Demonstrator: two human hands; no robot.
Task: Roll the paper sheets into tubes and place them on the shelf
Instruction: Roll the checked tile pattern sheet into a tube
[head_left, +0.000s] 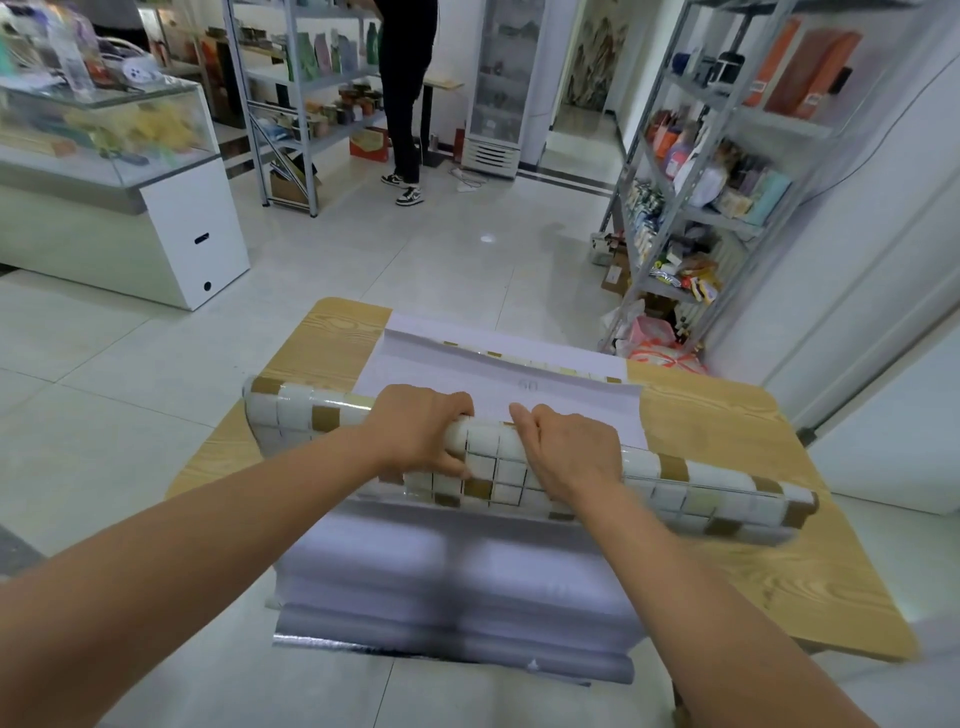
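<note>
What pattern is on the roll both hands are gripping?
The roll shows a white mosaic-tile grid with scattered brown and beige squares; head view.

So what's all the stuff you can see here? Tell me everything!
tile-pattern roll: one, white with brown squares, lying across the paper sheets
paper sheets: a stack, too many to count, white, flat on the table and hanging over its near edge
table: one, light wood, right in front
right shelf: one, grey metal, far right, full of goods
back shelf: one, grey metal, at the back, full of goods
glass counter: one, white base, far left
fridge: one, white with a glass door, at the back
other person: one, dark clothes, standing by the back shelf
left grip: one bare hand, curled round the roll
right grip: one bare hand, curled over the roll
</note>
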